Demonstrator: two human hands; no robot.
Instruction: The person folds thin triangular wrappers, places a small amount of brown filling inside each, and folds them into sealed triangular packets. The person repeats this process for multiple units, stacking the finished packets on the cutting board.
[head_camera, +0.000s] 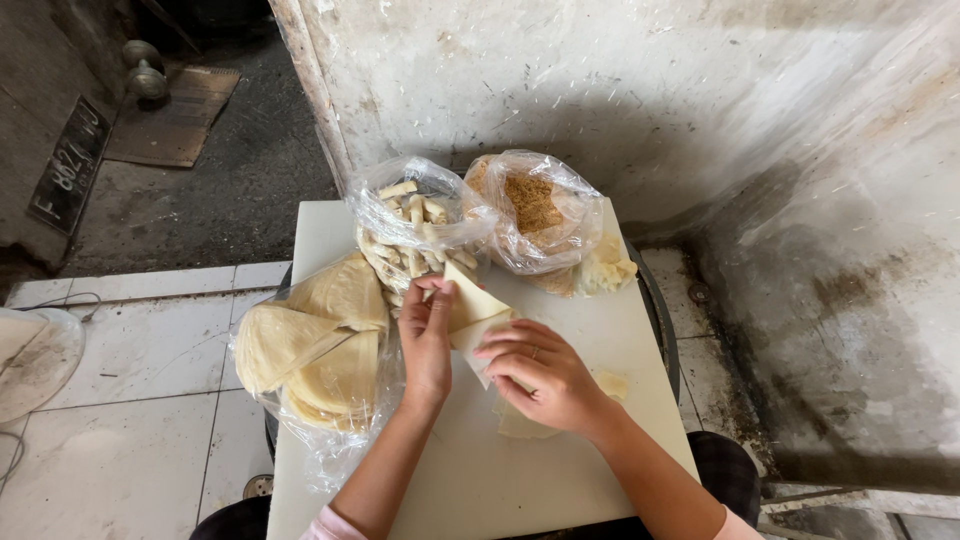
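Head view, left to right: dark narrow plate sign (68, 165) leaning on the floor far left; clear bag of round pale wrappers (310, 345) on the white counter (500, 480); left hand (427, 340) pinching the upper corner of a folded wrapper (470, 305) mid-counter, fingers pressed together; right hand (540, 372) flat on its lower edge, fingers together. Looks like mid-fold; next move likely needs a tight tuck. Behind: clear bag of rolled sticks (415, 225), then a bag of brown filling (535, 205)

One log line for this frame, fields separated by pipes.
hands: left hand and right hand folding pastry wrapper | surface: white board | nearby: bag of wrappers, bag of rolls
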